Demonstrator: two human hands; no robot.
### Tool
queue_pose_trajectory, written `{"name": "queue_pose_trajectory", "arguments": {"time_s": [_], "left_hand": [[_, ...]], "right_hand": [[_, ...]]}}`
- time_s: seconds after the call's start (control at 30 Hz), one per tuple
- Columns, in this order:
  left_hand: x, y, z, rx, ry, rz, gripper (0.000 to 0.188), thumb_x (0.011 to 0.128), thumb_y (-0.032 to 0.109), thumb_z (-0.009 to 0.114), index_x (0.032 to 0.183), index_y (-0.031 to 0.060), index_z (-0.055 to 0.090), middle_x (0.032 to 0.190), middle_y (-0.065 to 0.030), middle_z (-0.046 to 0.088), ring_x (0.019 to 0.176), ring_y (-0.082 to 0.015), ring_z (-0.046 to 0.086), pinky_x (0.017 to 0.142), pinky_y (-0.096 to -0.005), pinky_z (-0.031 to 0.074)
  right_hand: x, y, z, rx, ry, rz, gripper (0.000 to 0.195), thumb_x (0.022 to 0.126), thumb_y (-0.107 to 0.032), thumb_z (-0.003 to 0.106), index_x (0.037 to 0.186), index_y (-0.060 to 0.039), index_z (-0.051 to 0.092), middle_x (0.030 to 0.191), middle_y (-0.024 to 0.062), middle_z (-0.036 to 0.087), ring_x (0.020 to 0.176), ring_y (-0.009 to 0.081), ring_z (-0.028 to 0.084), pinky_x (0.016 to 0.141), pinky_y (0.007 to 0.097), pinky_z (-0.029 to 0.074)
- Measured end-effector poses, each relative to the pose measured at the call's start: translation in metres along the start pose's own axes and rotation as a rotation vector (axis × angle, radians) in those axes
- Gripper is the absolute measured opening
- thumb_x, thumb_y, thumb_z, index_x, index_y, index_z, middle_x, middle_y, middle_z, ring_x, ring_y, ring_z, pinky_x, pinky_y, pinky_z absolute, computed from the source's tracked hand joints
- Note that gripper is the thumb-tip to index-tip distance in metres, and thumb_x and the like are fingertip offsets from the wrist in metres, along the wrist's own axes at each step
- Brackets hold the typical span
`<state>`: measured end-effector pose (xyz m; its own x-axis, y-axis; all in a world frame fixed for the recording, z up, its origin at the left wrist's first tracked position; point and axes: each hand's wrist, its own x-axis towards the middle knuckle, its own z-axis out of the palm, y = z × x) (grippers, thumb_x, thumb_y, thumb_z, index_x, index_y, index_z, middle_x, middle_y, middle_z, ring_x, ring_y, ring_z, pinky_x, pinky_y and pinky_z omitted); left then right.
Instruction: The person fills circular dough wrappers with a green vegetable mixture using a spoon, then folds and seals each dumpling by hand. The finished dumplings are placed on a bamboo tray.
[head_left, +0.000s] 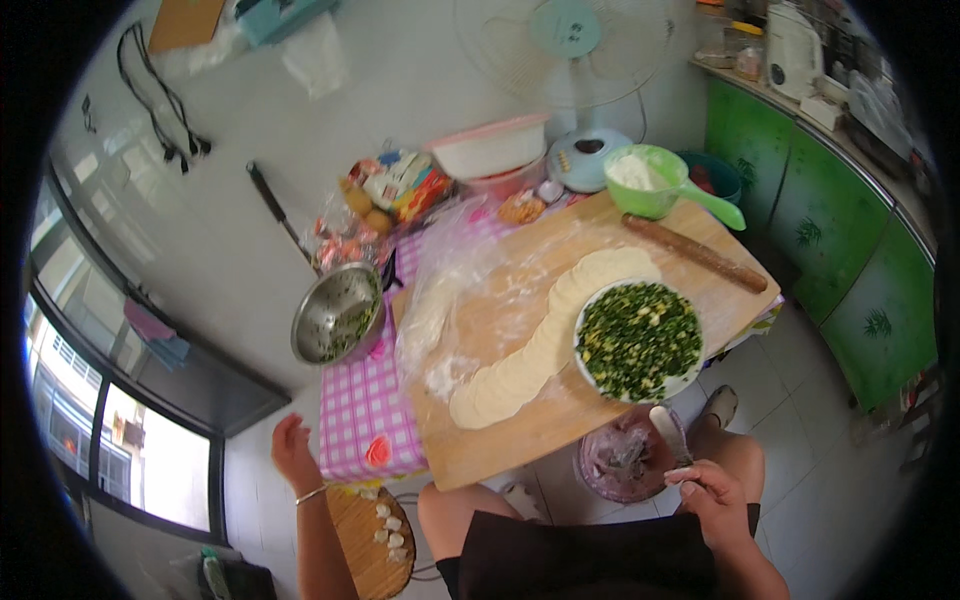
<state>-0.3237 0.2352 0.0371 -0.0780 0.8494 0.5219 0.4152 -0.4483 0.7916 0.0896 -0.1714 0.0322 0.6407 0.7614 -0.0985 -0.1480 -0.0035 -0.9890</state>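
Observation:
My right hand (712, 495) grips a flat-bladed spreader (667, 431), its pale tip just below the rim of a white bowl. Chopped green filling with yellow bits (637, 337) fills that bowl, which rests on the front of a wooden board (480, 457). Curving across the board is an overlapping row of round dough wrappers (517, 379). My left hand (292, 454) is raised off the left edge of the table, fingers loosely bent, with nothing visible in it. Beneath my left forearm, a round wooden board (367, 555) carries several small dumplings (394, 538).
A rolling pin (694, 251) and a green ladle-shaped bowl of flour (652, 180) sit at the board's far right. Dough lies under a plastic bag (442, 292). Left of it stands a steel bowl (337, 315). A lined bin (630, 457) stands between my legs. Behind is a fan (589, 154).

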Motion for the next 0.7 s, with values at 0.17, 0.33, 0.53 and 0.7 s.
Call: {"name": "queue_pose_trajectory", "arguments": {"time_s": [0.17,0.33,0.53,0.7], "left_hand": [[0.045,0.137,0.175,0.029,-0.489,0.324,0.021,0.082,0.002,0.061,0.102,-0.0009,0.067,0.096,-0.0095,0.067,0.087,-0.0177,0.064,0.079,-0.0293,0.051],[0.034,0.183,0.336,0.146,-0.798,0.569,0.023,0.079,0.007,0.062,0.101,0.0029,0.068,0.096,-0.0169,0.067,0.086,-0.028,0.067,0.078,-0.0353,0.053],[0.031,0.197,0.466,0.389,-0.839,0.811,0.022,0.075,0.005,0.058,0.093,0.0039,0.07,0.113,-0.0208,0.063,0.106,-0.0347,0.059,0.095,-0.0436,0.045],[0.05,0.225,0.548,0.558,-0.779,0.909,0.016,0.073,0.005,0.057,0.083,0.0023,0.069,0.13,-0.0247,0.053,0.117,-0.0381,0.053,0.101,-0.0438,0.04]], "right_hand": [[0.006,-0.009,-0.017,-0.044,-0.068,-0.083,0.021,0.088,-0.008,0.055,0.101,0.0012,0.069,0.097,0.0056,0.06,0.084,0.0119,0.056,0.073,0.0231,0.044],[0.004,-0.022,-0.04,0.022,0.1,-0.155,0.021,0.086,-0.008,0.056,0.1,0.0032,0.068,0.092,0.0061,0.063,0.084,0.0143,0.056,0.08,0.0266,0.043],[0.009,-0.026,-0.074,0.108,0.239,-0.002,0.02,0.085,-0.007,0.056,0.097,0.003,0.068,0.074,-0.0015,0.055,0.063,0.0051,0.045,0.057,0.0196,0.034],[0.012,-0.027,-0.105,0.037,0.46,-0.121,0.018,0.088,-0.012,0.057,0.093,0.0021,0.067,0.074,-0.0005,0.053,0.057,0.0039,0.042,0.05,0.0193,0.029]]}}
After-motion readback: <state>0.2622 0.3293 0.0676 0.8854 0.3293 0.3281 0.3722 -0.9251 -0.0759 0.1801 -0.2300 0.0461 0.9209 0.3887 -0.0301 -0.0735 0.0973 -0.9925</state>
